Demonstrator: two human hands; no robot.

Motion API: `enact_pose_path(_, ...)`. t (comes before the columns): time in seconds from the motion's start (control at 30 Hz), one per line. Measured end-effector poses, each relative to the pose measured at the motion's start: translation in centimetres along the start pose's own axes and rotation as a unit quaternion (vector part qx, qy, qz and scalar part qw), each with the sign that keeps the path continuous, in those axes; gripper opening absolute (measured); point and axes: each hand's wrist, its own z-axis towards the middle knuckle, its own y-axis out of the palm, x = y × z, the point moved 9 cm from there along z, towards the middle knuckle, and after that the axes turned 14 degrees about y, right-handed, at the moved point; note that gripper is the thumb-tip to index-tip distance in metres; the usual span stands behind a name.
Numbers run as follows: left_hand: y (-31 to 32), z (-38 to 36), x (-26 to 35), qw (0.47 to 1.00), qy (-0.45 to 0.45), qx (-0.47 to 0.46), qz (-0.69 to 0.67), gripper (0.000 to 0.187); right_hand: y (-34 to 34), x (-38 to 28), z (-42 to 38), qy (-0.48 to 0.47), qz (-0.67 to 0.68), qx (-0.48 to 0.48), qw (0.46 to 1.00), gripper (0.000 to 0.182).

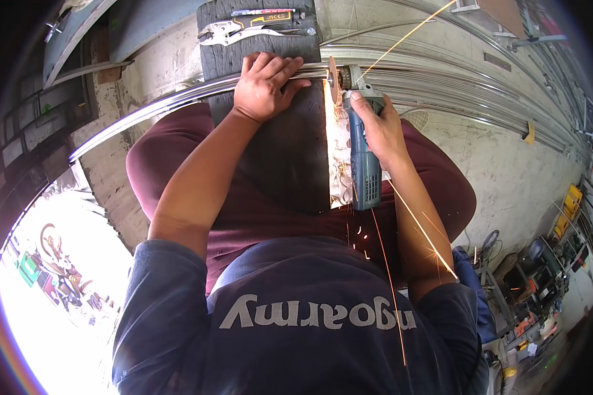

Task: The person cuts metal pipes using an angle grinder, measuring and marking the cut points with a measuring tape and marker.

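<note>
One dark board (290,151) ends in a straight right edge; pale floor (507,171) lies open farther right. Just past that edge, a blue angle grinder (366,158) points forward lengthwise, its disc (334,79) at shiny metal bars (211,89) crossing the board. Sparks (408,38) fly. The right hand (381,128) is clamped around the grinder; the left hand (267,87) curls over the bars, forearm slanting inward.

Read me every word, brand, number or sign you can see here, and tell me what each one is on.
"ngoarmy": upside down across the dark blue shirt; its start may be hidden.
Too small or blurred to read: markings on the pliers and pen-like item.
Angle grinder: no lettering readable.
</note>
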Motion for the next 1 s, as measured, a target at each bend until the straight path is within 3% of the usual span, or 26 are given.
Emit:
enact_pose_path(0.27, -0.1, 0.0, 0.0, 1.000, -0.004, -0.003, -0.009, 0.050, -0.2, 0.7, 1.5, -0.076, 0.023, 0.015, 0.997, 0.071)
enact_pose_path(0.37, 0.1, -0.1, -0.1, 1.000, -0.009, -0.006, -0.010, 0.050, 0.3, 0.0, 0.1, 0.000, 0.032, -0.010, 0.999, 0.071)
enact_pose_path(0.47, 0.1, 0.0, -0.1, 1.000, -0.010, -0.009, -0.012, 0.051, 0.3, 0.7, 0.8, 0.011, 0.027, -0.024, 0.999, 0.070)
enact_pose_path(0.67, 0.1, -0.1, -0.1, 1.000, -0.011, -0.008, -0.012, 0.052, -0.3, 0.8, 1.9, -0.073, 0.014, 0.014, 0.997, 0.072)
enact_pose_path(0.77, 0.1, -0.1, -0.1, 1.000, -0.010, -0.005, -0.015, 0.053, 0.3, 0.1, -0.1, 0.038, 0.035, -0.030, 0.998, 0.073)
enact_pose_path(0.87, 0.0, -0.1, -0.2, 1.000, -0.008, 0.001, -0.014, 0.051, -0.4, 0.4, 0.9, 0.005, -0.001, -0.015, 1.000, 0.074)
enact_pose_path(1.0, -0.2, 0.1, -0.1, 1.000, -0.007, 0.005, -0.006, 0.048, -0.3, 0.5, 0.8, 0.043, 0.003, -0.017, 0.999, 0.075)
